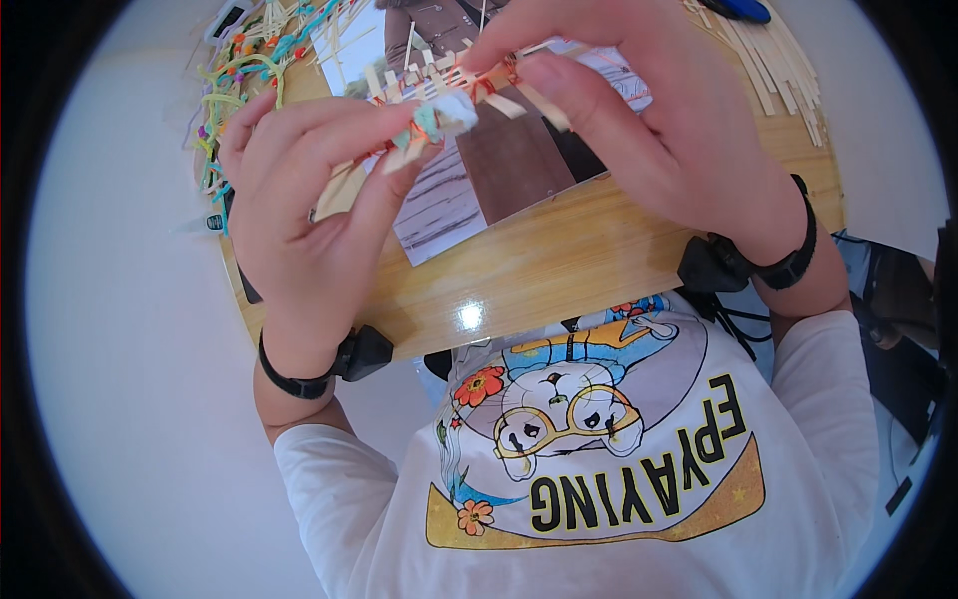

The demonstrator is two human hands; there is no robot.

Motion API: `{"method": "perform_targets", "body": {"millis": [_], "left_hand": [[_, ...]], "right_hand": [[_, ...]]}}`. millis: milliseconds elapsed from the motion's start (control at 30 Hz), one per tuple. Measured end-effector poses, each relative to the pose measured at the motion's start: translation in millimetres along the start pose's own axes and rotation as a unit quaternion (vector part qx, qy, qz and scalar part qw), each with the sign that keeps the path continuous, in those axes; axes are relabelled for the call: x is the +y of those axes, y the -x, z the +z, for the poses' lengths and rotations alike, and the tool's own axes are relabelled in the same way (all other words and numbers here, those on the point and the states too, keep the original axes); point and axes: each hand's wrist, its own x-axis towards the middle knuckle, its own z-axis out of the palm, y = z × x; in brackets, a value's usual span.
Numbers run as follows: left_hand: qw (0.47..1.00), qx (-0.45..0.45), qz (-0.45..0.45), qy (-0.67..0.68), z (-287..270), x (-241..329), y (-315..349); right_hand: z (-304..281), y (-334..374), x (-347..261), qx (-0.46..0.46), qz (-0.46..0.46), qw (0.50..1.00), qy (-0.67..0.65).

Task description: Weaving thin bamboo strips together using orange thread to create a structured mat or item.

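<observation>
Above the table I hold a small piece of craftwork (444, 115) made of short pale wooden strips bound together with orange-red thread. A tuft of white and light green fluffy material sits at its middle. My left hand (309, 195) pinches its left end between thumb and fingers, and the strip ends poke out below. At the other end, my right hand (664, 130) is closed, with thumb and forefinger at the thread-wrapped strips. Whether the right fingertips grip a strip or the thread cannot be made out. Under the work lies a large printed picture (439, 210).
Wooden strips (773, 70) lie in a bundle at the far right, beside a blue and black object (743, 10). Colourful fuzzy stems and bits (230, 120) are heaped at the far left. A clear, dark-labelled item (205, 225) sits near the left table edge (239, 304).
</observation>
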Motion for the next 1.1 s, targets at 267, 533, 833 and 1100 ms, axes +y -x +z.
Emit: {"method": "perform_targets", "body": {"millis": [267, 533, 833, 1100], "left_hand": [[0.987, 0.111, -0.056, 0.1, 11, -18, -2], [0.995, 0.101, 0.01, 0.011, 9, -14, -3], [0.991, 0.06, 0.079, -0.094, -2, 7, -2], [0.98, 0.097, 0.085, -0.149, -5, -2, -4]], "right_hand": [[-23, 6, -20, 0.076, 0.153, 0.971, -0.169], [18, 15, -16, -0.059, 0.467, 0.76, -0.448], [27, 21, -20, 0.006, 0.481, 0.74, -0.47], [18, 30, -28, -0.143, 0.365, 0.81, -0.436]]}}
